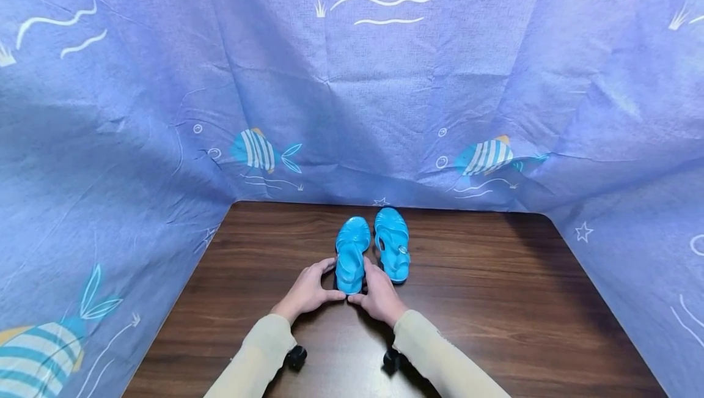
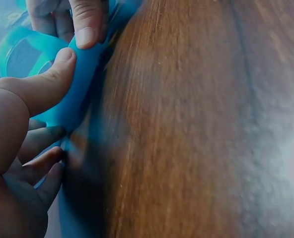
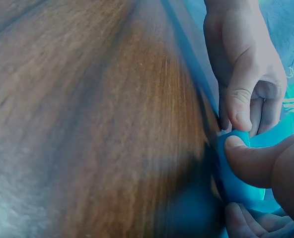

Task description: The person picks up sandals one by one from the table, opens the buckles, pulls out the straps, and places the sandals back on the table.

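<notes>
Two bright blue sandals lie side by side on the brown wooden table, toes toward the back. Both hands are at the heel of the left sandal [image 1: 352,245]. My left hand [image 1: 310,290] grips it from the left, thumb at the back of the heel and fingers along the side. From the right, my right hand [image 1: 381,293] grips the same heel, its thumb close to the other thumb. In the left wrist view both thumbs press on the heel [image 2: 80,89]. The right sandal [image 1: 392,245], with a round buckle on its strap, lies just beyond the right hand's fingers.
The wooden table [image 1: 484,300] has rounded far corners. A blue cloth [image 1: 357,110] printed with fish and stars hangs along its back and both sides. Dark wrist-worn devices [image 1: 296,357] show beneath the cream sleeves [image 1: 258,355].
</notes>
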Demonstrator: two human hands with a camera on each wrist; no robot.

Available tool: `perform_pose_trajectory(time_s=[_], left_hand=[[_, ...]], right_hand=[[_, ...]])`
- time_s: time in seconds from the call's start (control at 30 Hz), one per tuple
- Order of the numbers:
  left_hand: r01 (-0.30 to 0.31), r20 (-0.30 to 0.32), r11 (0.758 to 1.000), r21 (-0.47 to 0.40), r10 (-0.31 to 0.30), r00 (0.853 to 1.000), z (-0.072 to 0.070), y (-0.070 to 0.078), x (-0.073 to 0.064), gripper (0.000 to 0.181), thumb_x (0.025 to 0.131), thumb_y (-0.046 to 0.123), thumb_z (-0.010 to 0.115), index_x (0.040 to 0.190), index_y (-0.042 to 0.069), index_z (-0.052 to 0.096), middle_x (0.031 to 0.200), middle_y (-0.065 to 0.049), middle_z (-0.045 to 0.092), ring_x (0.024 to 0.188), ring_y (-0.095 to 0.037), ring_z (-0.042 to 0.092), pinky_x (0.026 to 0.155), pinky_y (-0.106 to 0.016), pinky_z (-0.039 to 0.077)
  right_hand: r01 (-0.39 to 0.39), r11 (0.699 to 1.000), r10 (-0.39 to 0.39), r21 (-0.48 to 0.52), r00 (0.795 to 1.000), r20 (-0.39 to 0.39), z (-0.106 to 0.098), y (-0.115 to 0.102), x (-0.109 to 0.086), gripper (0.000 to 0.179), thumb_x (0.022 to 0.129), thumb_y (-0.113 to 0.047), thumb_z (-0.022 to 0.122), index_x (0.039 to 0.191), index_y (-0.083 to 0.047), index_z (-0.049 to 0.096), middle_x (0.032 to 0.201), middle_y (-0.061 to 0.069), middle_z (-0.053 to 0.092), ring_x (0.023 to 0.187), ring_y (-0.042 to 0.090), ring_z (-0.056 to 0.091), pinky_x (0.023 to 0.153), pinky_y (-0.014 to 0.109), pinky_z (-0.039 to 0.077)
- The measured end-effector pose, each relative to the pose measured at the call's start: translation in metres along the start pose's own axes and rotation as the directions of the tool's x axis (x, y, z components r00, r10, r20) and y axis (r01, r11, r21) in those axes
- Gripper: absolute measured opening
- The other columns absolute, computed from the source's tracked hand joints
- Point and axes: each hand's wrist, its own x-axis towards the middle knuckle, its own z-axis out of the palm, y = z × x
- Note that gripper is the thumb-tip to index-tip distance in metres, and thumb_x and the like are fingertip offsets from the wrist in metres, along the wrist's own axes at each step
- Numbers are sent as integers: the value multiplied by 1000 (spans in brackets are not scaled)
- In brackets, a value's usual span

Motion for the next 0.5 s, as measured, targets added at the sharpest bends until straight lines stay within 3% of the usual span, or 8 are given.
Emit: perform_pose_trajectory(time_s=[0.2, 0.5], left_hand=[[-2, 2, 1000, -21, 3, 1000, 1, 3, 3, 89, 86, 34, 89, 153, -4, 47, 151, -19, 58, 145, -35, 50, 119, -54, 39], [-17, 22, 999, 31, 17, 1000, 2, 4, 12, 86, 92, 30, 83, 158, -5, 40, 157, -22, 50, 148, -40, 44, 120, -56, 37]], right_hand=[[-6, 1000, 6, 3, 1000, -14, 1, -1, 2, 92, 90, -20, 86, 157, 13, 31, 156, 32, 45, 144, 45, 46, 117, 55, 41], [35, 999, -35, -5, 997, -68, 5, 3, 6, 91, 92, -20, 84, 156, 17, 29, 150, 33, 51, 140, 42, 51, 115, 53, 45]])
